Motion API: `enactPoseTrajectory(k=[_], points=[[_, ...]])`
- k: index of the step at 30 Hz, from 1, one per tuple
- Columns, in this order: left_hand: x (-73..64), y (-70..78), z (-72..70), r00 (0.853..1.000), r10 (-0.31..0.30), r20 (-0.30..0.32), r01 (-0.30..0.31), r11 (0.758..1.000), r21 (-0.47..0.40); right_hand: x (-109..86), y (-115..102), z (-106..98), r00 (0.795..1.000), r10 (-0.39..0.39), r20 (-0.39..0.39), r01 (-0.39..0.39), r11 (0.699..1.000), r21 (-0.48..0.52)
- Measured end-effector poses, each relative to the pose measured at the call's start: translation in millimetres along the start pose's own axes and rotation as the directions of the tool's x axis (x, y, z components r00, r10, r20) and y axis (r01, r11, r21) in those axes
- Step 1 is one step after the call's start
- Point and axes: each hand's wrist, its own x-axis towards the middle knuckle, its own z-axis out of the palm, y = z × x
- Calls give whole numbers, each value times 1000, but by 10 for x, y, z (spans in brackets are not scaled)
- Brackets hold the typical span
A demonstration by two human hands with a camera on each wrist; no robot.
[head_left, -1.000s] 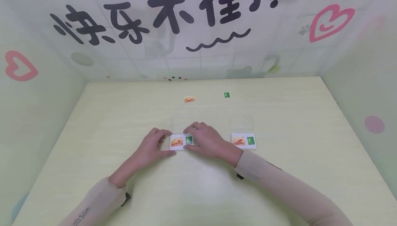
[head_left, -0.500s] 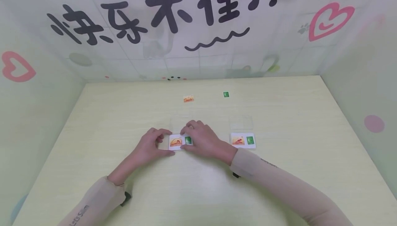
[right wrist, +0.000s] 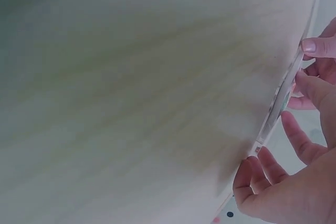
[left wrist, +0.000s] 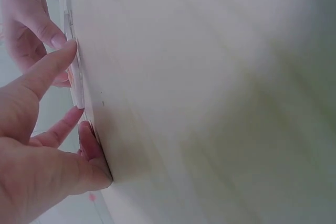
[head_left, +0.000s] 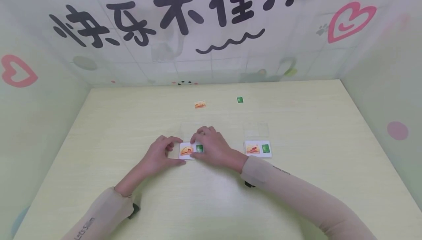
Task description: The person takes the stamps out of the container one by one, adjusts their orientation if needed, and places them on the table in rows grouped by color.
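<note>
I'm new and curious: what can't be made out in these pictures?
Head view: right end of the held card, hidden by the right fingers.
Head view: fine detail on loose orange picture, too small.
Head view: rest of left sleeve, cut off by bottom edge.
Left wrist view: held card's face, nearly edge-on.

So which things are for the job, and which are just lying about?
In use now:
left hand
right hand
white card, held by both hands

Untouched, though perhaps part of the set:
similar card on the right
loose orange picture
loose green picture
clear piece behind the similar card
</note>
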Motion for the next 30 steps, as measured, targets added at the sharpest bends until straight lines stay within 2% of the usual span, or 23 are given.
enactPoseTrajectory(k=[8,17,30], points=[[-1,-16,3,1000,-5,3,5,1000,1,34,13,59,999,28,-33,-26,998,63],[-11,-32,5,1000,8,-5,-8,1000,-1,56,18,89,998,41,-52,-36,995,88],[21,-21,5,1000,16,5,-16,1000,-1,59,24,48,996,66,-58,-58,989,134]])
